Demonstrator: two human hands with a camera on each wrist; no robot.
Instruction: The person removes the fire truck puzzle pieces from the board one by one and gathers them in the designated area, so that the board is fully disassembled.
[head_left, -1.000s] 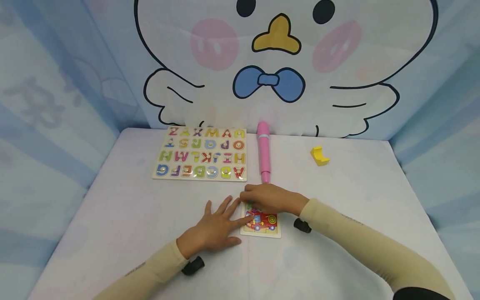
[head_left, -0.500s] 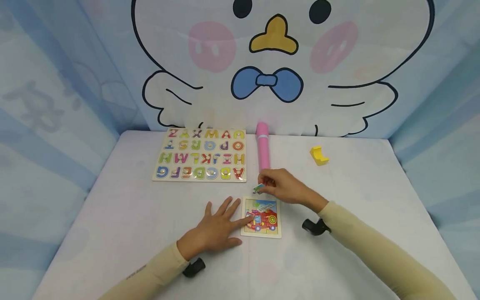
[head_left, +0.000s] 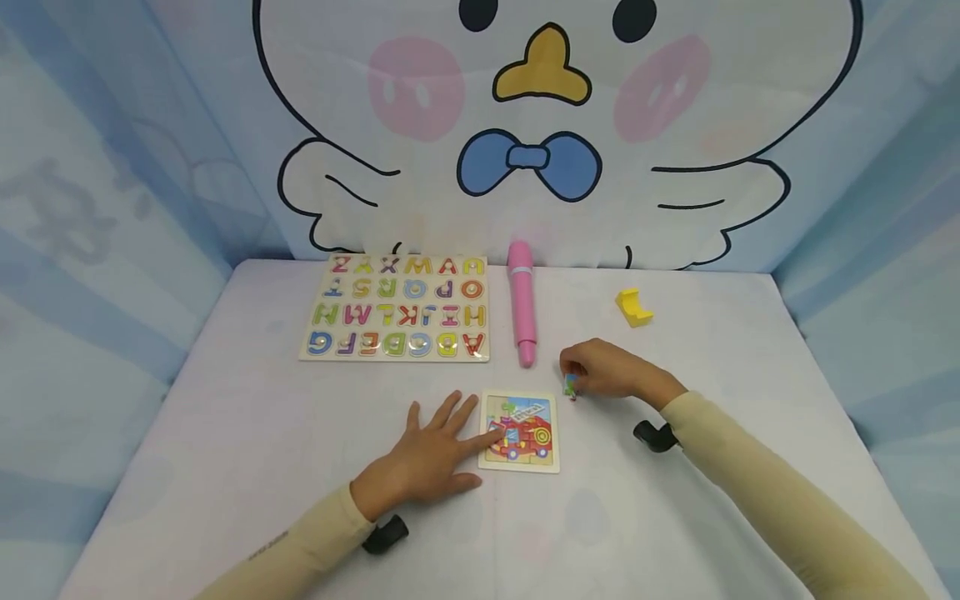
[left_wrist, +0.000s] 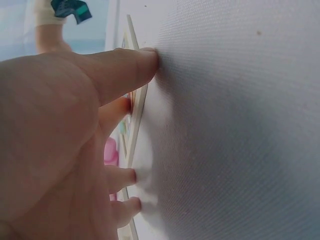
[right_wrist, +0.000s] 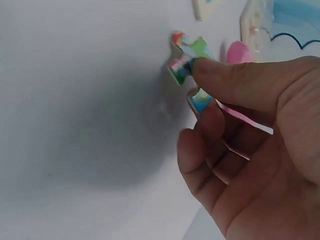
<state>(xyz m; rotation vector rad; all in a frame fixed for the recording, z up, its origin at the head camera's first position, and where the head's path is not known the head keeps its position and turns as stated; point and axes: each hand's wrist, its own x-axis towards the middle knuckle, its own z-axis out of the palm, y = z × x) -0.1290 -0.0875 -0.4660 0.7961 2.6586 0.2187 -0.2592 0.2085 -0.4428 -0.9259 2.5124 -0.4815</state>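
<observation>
In the head view, a small jigsaw puzzle with a red fire truck picture lies in a pale frame on the table. My left hand is spread flat beside it, its index fingertip resting on the truck. To the right of the frame, my right hand pinches a colourful jigsaw piece between thumb and fingers. The thumb covers part of that piece. In the left wrist view, the left thumb touches the white tabletop near the frame's edge.
An alphabet board with several coloured letters lies at the back left. Beside it is a pink pen-shaped object. A small yellow curved block sits at the back right. A printed curtain rises behind the table.
My right hand has lifted from the puzzle's upper part and moved right, carrying the jigsaw piece; the puzzle's top is uncovered. The left hand has stayed in place.
</observation>
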